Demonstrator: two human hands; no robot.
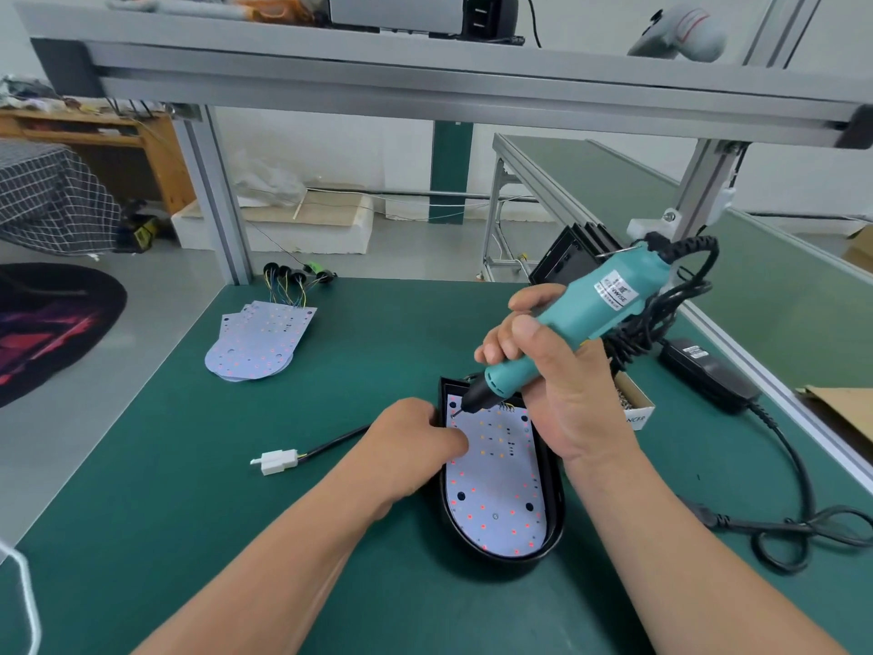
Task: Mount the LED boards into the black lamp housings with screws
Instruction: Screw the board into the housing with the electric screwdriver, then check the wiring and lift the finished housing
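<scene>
Teal screwdriver (pixel 590 309) is gripped by the right hand (pixel 567 399); left hand (pixel 411 442) clasps black housing (pixel 556 517).

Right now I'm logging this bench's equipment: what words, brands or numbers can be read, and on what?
"ENWISE": white label on the teal electric screwdriver; its first letters and other lines are blurred.
"NCER": side of the white screw box; the start is hidden behind the right hand.
Black power adapter label: too small to read.
LED board: no legible print.
</scene>
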